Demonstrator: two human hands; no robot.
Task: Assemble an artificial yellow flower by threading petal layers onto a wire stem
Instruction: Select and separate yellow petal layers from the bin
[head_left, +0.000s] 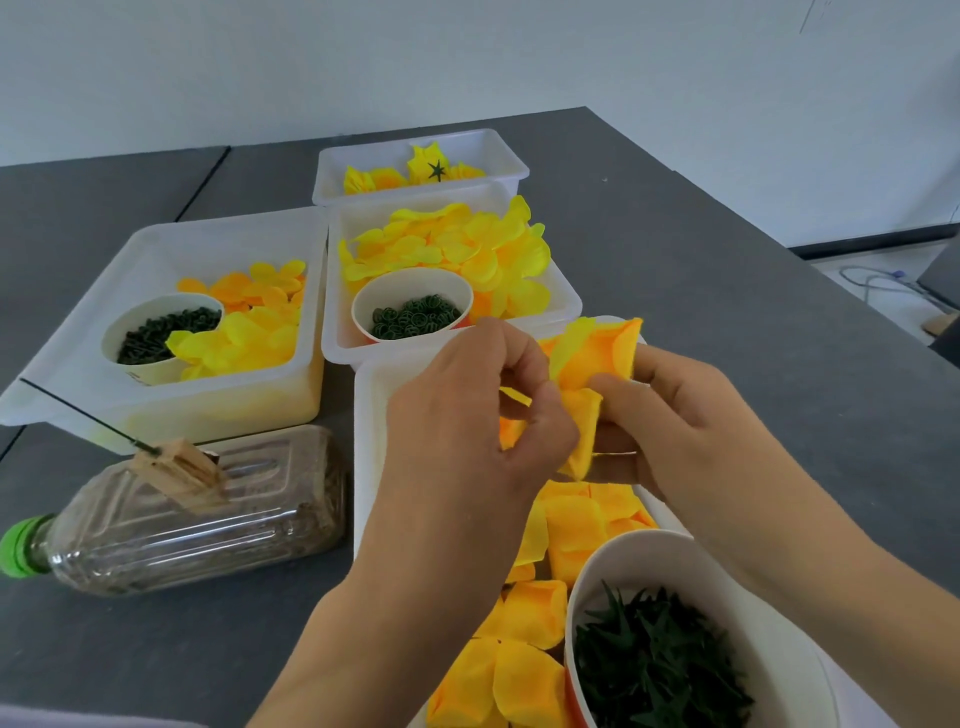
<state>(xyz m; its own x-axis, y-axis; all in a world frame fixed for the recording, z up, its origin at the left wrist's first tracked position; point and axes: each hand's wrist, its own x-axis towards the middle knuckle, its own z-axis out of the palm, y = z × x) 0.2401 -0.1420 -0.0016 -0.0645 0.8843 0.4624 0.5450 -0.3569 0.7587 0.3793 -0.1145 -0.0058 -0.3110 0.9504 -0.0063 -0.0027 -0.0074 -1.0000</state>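
Our fingers (519, 358) on the left hand (467, 415) curl around and pinch a yellow-orange petal layer (589, 384), and the right hand (685, 415) pinches the same layer from the other side — both hands hold it together above the near white tray (366, 467). We see more orange-yellow petals (571, 525) lying in that tray beneath our hands, and a paper cup of dark green leaf pieces (660, 660) stands at its near end.

Beyond our hands sits a middle tray (332, 332) heaped with bright yellow petals (457, 244) and a cup of green rings (413, 317). To its left, a larger tray (156, 249) holds mixed yellow and orange petals (249, 322) beside a cup of small dark green parts (161, 332). The farthest tray (498, 150) holds finished-looking yellow flowers (421, 169).

On the grey counter (156, 649) at left, a clear plastic bottle (197, 509) with a green cap (21, 545) lies on its side — a wooden clip (182, 475) on it holds the thin dark wire stem (83, 413), well apart from our hands.
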